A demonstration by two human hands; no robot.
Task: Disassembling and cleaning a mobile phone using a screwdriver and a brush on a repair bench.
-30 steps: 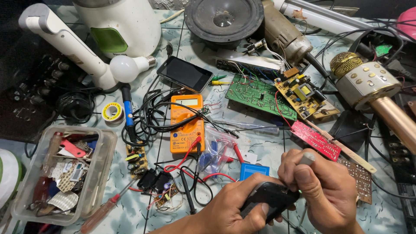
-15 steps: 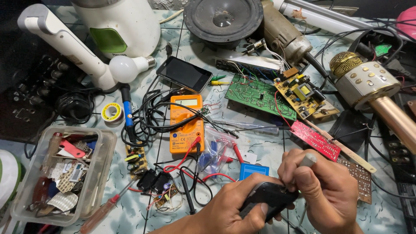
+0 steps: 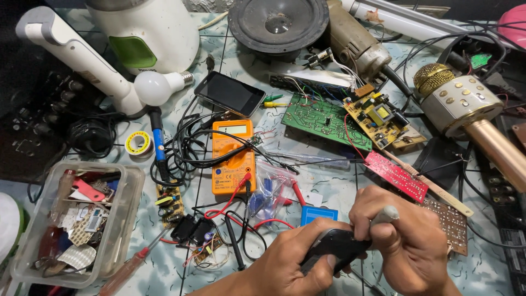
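At the bottom of the head view, my left hand [image 3: 293, 263] grips a small black device [image 3: 331, 246] from below. My right hand [image 3: 408, 241] is closed around a grey-handled tool [image 3: 383, 215], whose tip is pressed onto the black device; the tip itself is hidden by my fingers. Both hands hover just above the patterned tabletop [image 3: 329, 192]. A small blue card [image 3: 318, 214] lies just beyond my left hand, and a brown perforated board [image 3: 449, 222] sits right of my right hand.
An orange multimeter [image 3: 233, 156] with red and black leads lies mid-table. Green [image 3: 320, 118], yellow [image 3: 378, 118] and red [image 3: 395, 175] circuit boards lie behind. A clear parts box [image 3: 76, 219] sits left, a red screwdriver [image 3: 129, 266] beside it. A phone [image 3: 230, 93], speaker [image 3: 278, 24] and gold microphone [image 3: 471, 112] lie farther back.
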